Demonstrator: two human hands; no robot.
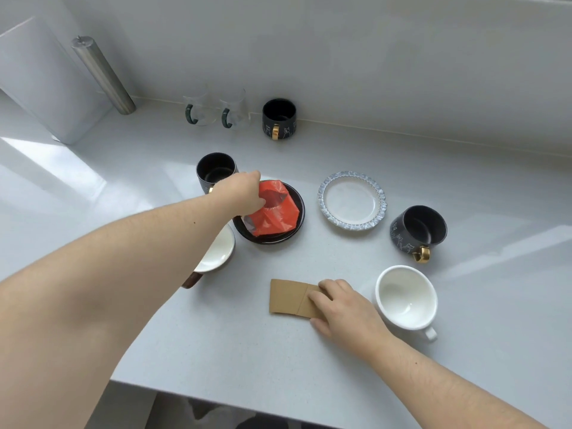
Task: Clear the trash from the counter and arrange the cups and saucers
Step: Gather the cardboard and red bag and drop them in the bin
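Both pieces of trash are being taken at once, one per hand. The left hand (244, 193) reaches across the pale grey bench (216, 351) and closes its fingertips on the upper edge of the crumpled orange plastic wrapper (274, 213), which lies in the round black saucer (295, 226); pinching it from above looks like a way to lift it clear without dragging the saucer. The right hand (339, 308) lies fairly flat on the right end of the flattened brown cardboard cup sleeve (292, 297), fingers together on top and thumb at the near edge, probably to pin or slide it, since so thin a sheet is hard to pick straight off a smooth surface. The crockery is scattered: a white cup (405, 297) just right of that hand, a dark cup with a gold handle (418, 229) tipped on its side, a blue-rimmed white saucer (353, 201) bare, a plain white saucer (218, 250) partly under the left forearm, another dark cup (215, 168) behind the left hand. Arranging seems wholly ahead.
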